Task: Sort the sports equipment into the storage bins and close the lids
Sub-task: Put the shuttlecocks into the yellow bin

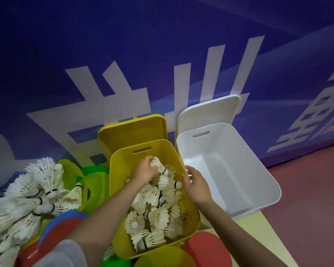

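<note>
Already your left hand [143, 171] was inside the yellow bin [121, 182], fingers curled round a shuttlecock [159, 165] above the heap [156, 212]. Your right hand [196, 186] rested relaxed, holding nothing, on that bin's right rim — just beyond it stood the white bin [258, 168], roomy. Both lids [135, 130] leaned behind against the wall.

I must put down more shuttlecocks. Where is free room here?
The white bin is bare inside. The yellow bin is crowded with shuttlecocks and the left hand; only its far-left corner shows bare.
</note>
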`<state>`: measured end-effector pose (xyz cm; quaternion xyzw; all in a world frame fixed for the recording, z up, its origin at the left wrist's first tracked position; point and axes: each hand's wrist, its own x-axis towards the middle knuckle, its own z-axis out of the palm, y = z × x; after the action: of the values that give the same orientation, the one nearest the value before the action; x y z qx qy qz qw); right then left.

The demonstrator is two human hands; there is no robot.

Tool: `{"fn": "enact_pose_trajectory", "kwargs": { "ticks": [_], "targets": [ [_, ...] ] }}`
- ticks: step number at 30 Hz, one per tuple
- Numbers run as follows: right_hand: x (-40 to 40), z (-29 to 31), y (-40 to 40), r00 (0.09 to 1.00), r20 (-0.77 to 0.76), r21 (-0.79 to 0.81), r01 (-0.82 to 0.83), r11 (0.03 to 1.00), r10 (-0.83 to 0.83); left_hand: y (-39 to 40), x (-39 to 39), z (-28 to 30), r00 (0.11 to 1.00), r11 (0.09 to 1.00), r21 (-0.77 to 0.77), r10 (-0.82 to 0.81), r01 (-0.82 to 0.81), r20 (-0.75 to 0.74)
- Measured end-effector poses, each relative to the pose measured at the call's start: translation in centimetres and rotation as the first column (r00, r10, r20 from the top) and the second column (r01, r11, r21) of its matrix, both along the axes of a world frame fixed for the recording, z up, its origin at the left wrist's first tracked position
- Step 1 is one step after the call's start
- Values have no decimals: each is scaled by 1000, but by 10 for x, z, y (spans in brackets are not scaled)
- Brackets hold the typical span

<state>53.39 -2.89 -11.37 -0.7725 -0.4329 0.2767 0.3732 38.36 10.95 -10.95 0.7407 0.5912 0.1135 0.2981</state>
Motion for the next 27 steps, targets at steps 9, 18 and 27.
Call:
{"fn": "enact_pose_trajectory", "kwargs": {
  "ticks": [9, 18, 27],
  "targets": [
    [1, 0, 0, 1000, 10, -10, -14, 1000, 14, -20, -48, -2, 996, 987, 151, -36, 47, -80],
    [-6, 24, -11, 973, 228, -21, -24, 999, 28, -60, -105, 54, 983, 966, 248, 24, -69, 181],
    [-112, 62, -25, 956, 202, 304, -268, 914, 213, -102, -203, 61, 911, 959, 195, 115, -206, 396]
  ]
}}
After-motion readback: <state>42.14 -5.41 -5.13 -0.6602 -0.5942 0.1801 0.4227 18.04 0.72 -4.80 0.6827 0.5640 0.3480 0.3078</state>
